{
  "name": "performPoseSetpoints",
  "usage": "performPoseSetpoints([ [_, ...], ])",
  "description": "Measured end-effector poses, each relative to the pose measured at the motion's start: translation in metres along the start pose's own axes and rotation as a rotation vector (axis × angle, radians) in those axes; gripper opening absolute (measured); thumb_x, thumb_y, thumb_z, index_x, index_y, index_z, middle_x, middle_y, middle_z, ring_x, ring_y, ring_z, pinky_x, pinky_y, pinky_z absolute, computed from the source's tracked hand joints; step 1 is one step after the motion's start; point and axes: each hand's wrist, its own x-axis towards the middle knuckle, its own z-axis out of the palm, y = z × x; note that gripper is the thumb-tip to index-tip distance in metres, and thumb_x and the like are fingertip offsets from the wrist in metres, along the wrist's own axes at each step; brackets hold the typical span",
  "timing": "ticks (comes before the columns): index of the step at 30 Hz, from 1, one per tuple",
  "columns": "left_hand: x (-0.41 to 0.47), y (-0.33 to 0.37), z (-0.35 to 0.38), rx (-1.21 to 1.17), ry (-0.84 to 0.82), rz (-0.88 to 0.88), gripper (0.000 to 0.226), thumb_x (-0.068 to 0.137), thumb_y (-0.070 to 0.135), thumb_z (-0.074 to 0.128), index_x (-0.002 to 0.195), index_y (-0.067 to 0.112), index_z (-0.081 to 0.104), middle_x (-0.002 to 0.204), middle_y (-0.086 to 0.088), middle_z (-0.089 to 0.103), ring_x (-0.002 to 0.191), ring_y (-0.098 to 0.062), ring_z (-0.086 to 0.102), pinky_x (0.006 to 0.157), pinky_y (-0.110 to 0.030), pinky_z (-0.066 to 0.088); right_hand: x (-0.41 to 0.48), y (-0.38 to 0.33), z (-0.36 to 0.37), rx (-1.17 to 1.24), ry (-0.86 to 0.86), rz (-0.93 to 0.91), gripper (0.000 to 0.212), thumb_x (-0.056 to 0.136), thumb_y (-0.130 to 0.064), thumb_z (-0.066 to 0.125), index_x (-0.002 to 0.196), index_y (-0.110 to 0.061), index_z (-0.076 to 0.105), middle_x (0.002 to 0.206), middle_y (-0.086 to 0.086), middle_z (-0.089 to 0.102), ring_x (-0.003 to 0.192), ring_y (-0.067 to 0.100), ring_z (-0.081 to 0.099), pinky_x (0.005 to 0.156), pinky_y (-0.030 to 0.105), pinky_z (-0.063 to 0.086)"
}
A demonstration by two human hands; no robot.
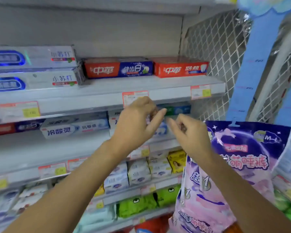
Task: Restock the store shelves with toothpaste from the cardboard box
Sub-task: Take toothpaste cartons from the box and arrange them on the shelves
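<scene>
The toothpaste sits in long printed cartons on the shelves: a red and blue carton [118, 69] and a red carton [181, 69] in the upper middle of the frame, a white carton [74, 128] at left centre, and a green and blue carton [176, 109] just above the hands; such cartons are probably light and stiff but easily dented at the corners, with glossy faces that may slip, so a hold across the long sides near the middle looks safest.

The left hand [136, 120] and the right hand [191, 133] hang close together at the centre of the frame, in front of the middle shelf; both have loosely curled fingers, the left thumb stretched out, and neither grips anything that shows.

The cardboard box is nowhere in view; a pale carton [160, 131] behind the hands is mostly covered; a purple hanging pack [242, 157] masks the lower right; motion blur makes the shelf price tags [134, 96] unreadable.
</scene>
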Motion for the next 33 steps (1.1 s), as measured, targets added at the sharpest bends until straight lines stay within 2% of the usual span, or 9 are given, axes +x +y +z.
performPoseSetpoints([
  [3, -0.100, -0.029, -0.004, 0.001, -0.122, -0.181, 0.040, 0.093, 0.041, 0.045, 0.061, 0.017, 0.048, 0.065, 0.003, 0.048, 0.062, -0.014, 0.048, 0.059, -0.024, 0.033, -0.065, -0.023, 0.047, -0.025, -0.290, -0.022, 0.047, 0.088, -0.047, 0.047, 0.052, -0.021, 0.030, 0.042, -0.004, 0.026, 0.039, 0.015, 0.032, 0.042, 0.030, 0.026],
  [8, -0.283, -0.090, -0.015, -0.015, -0.212, -0.737, 0.037, 0.083, 0.055, 0.046, 0.061, 0.025, 0.048, 0.064, 0.008, 0.049, 0.062, -0.011, 0.052, 0.058, -0.025, 0.036, -0.188, -0.034, 0.138, -0.090, -0.883, 0.171, 0.046, 0.086, -0.057, 0.048, 0.059, -0.020, 0.041, 0.052, 0.003, 0.051, 0.050, 0.022, 0.050, 0.048, 0.032, 0.036],
  [11, -0.387, -0.110, -0.024, -0.077, -0.257, -1.020, 0.037, 0.078, 0.053, 0.056, 0.068, 0.017, 0.054, 0.070, 0.005, 0.055, 0.065, -0.009, 0.055, 0.062, -0.026, 0.040, -0.258, -0.041, 0.184, 0.018, -1.138, 0.310, 0.015, 0.085, -0.022, 0.063, 0.078, -0.016, 0.051, 0.081, -0.003, 0.053, 0.079, 0.022, 0.056, 0.065, 0.030, 0.036],
  [13, -0.448, -0.121, -0.027, -0.067, -0.285, -1.178, 0.025, 0.075, 0.038, 0.069, 0.072, 0.017, 0.056, 0.077, 0.009, 0.053, 0.074, -0.008, 0.055, 0.065, -0.025, 0.040, -0.302, -0.046, 0.214, 0.006, -1.261, 0.357, 0.017, 0.077, -0.002, 0.059, 0.092, -0.008, 0.055, 0.094, 0.000, 0.046, 0.096, 0.026, 0.053, 0.073, 0.029, 0.033],
  [16, -0.526, -0.131, -0.026, -0.017, -0.319, -1.426, 0.014, 0.076, 0.026, 0.064, 0.077, 0.012, 0.060, 0.089, -0.007, 0.058, 0.089, -0.029, 0.059, 0.075, -0.033, 0.044, -0.372, -0.046, 0.261, -0.020, -1.415, 0.432, 0.033, 0.067, 0.012, 0.055, 0.093, -0.009, 0.055, 0.106, 0.012, 0.051, 0.111, 0.034, 0.051, 0.085, 0.036, 0.036],
  [19, -0.600, -0.142, -0.017, -0.022, -0.360, -1.595, 0.011, 0.079, 0.016, 0.068, 0.072, 0.010, 0.063, 0.092, -0.016, 0.062, 0.093, -0.034, 0.058, 0.080, -0.038, 0.047, -0.436, -0.043, 0.302, -0.066, -1.506, 0.480, 0.031, 0.075, 0.009, 0.056, 0.100, -0.008, 0.058, 0.118, 0.018, 0.051, 0.120, 0.035, 0.048, 0.081, 0.024, 0.033],
  [24, -0.720, -0.166, 0.005, 0.007, -0.239, -1.860, 0.018, 0.078, 0.013, 0.074, 0.072, 0.016, 0.057, 0.098, -0.006, 0.057, 0.094, -0.026, 0.057, 0.069, -0.016, 0.028, -0.539, -0.021, 0.369, -0.095, -1.611, 0.577, 0.032, 0.070, -0.002, 0.064, 0.088, -0.025, 0.053, 0.105, 0.005, 0.058, 0.104, 0.028, 0.056, 0.080, 0.022, 0.038],
  [27, -0.779, -0.180, 0.023, 0.011, -0.201, -1.973, 0.025, 0.079, 0.025, 0.076, 0.090, 0.015, 0.056, 0.109, -0.005, 0.054, 0.091, -0.018, 0.053, 0.075, -0.020, 0.034, -0.591, -0.014, 0.409, -0.149, -1.670, 0.626, 0.032, 0.077, -0.022, 0.067, 0.106, -0.026, 0.052, 0.114, 0.000, 0.058, 0.104, 0.021, 0.057, 0.087, 0.035, 0.048],
  [33, -0.864, -0.198, 0.068, -0.432, -0.176, -2.128, 0.067, 0.063, 0.048, 0.079, 0.118, 0.018, 0.055, 0.109, 0.003, 0.064, 0.089, -0.017, 0.068, 0.066, -0.021, 0.052, -0.691, 0.006, 0.500, -0.169, -1.829, 0.475, 0.045, 0.083, -0.021, 0.067, 0.126, -0.019, 0.053, 0.135, 0.005, 0.050, 0.121, 0.024, 0.050, 0.099, 0.034, 0.043],
])
